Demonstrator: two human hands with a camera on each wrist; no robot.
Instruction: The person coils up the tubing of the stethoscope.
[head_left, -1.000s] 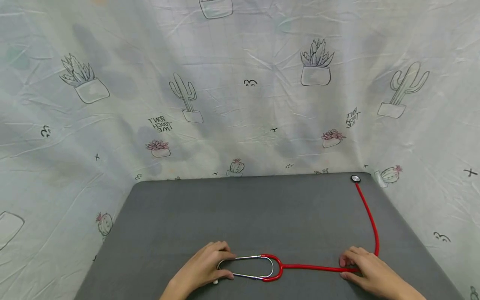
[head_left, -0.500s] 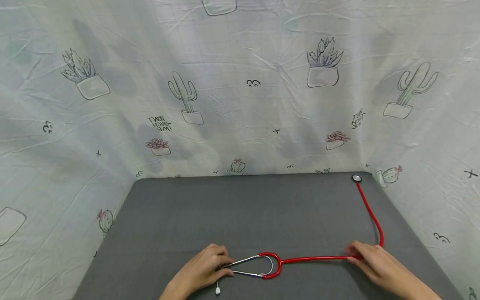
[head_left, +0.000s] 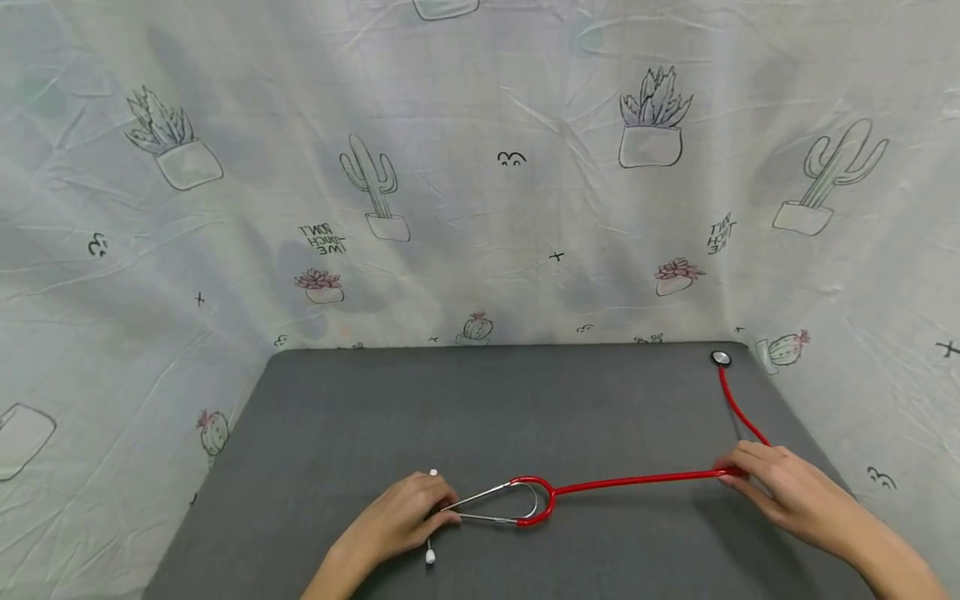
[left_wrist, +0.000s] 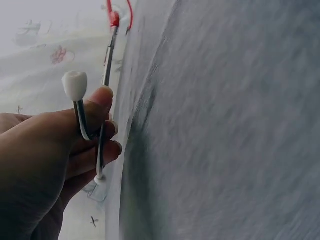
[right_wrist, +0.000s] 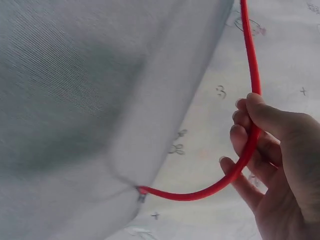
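Note:
A stethoscope with red tubing stretches between my two hands. My left hand pinches its metal ear tubes near the white ear tips, one of which, the ear tip, stands out past my thumb in the left wrist view. My right hand pinches the red tube between thumb and fingers, raised above the table. Beyond that hand the tube bends back to the round chest piece, which lies at the table's far right corner. The Y-shaped red joint hangs between the hands, its shadow below.
The grey table spreads under both hands. A pale cloth curtain with printed cacti rises behind it and along both sides.
Both hands have lifted the stethoscope off the table and moved slightly forward, the right one higher and farther right. The ear tubes have drawn closer together in my left hand; the chest piece stays put.

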